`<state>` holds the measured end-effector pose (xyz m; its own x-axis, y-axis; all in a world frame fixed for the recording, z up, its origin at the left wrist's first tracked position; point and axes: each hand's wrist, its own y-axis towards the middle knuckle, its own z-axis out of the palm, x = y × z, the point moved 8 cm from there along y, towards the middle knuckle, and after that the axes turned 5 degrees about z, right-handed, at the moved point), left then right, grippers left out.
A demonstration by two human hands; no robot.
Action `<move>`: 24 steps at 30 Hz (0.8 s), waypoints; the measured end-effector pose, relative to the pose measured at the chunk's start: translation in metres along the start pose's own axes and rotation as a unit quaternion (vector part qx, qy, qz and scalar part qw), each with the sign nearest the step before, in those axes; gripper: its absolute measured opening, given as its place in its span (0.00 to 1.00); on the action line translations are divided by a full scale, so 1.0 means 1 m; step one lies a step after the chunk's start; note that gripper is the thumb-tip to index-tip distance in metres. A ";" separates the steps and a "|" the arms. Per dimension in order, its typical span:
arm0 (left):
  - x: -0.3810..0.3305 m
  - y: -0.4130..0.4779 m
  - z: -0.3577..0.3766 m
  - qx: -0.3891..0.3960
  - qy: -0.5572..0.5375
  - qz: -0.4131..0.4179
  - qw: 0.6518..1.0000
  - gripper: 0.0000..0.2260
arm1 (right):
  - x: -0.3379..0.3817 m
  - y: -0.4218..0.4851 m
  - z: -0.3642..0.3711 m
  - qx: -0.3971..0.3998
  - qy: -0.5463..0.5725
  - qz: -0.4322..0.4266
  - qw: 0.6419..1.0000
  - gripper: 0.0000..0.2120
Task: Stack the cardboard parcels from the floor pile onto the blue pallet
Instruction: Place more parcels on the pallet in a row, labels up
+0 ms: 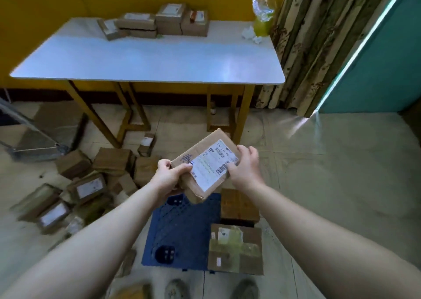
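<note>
Two parcels are already sitting on the blue pallet [182,225]: a taped parcel [235,248] at the near right corner and a plain brown parcel [239,205] just beyond it, and the two look to be touching or nearly so. You're holding a third, the labelled parcel [205,162], in the air above the pallet's far edge, tilted with its white label facing up. Your left hand [169,173] is gripping its left corner with the thumb on top, and your right hand [245,164] is clamping the right edge, fingers curled over it. So by my reckoning you're early in the job: the pallet's whole left side is lying bare, and the floor pile [91,184] on your left is holding plenty more boxes, too blurred to count. More boxes are resting on the far table [148,57], though those seem to be outside the task.
</note>
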<state>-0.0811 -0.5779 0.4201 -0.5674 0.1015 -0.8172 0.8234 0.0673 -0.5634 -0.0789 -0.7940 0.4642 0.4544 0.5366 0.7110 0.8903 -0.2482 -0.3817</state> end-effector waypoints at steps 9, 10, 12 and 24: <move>0.105 0.079 0.035 0.038 0.108 -0.063 0.991 0.13 | -0.081 0.053 0.086 0.075 0.007 0.034 0.997 0.24; 0.121 0.092 0.037 0.039 0.127 -0.070 0.989 0.11 | -0.093 0.064 0.096 0.072 0.003 0.041 0.997 0.24; 0.148 0.119 0.045 0.040 0.148 -0.070 0.986 0.10 | -0.119 0.089 0.121 0.083 -0.007 0.054 0.995 0.26; 0.345 0.284 0.074 -0.001 0.178 -0.082 0.981 0.11 | -0.303 0.203 0.306 0.187 -0.225 0.021 0.956 0.31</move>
<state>-0.0435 -0.5976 -0.0306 -0.6559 0.4295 -0.6207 0.7211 0.1136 -0.6834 -0.0442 -0.7598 -0.0093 0.3575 0.8454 0.3969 0.7603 -0.0167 -0.6493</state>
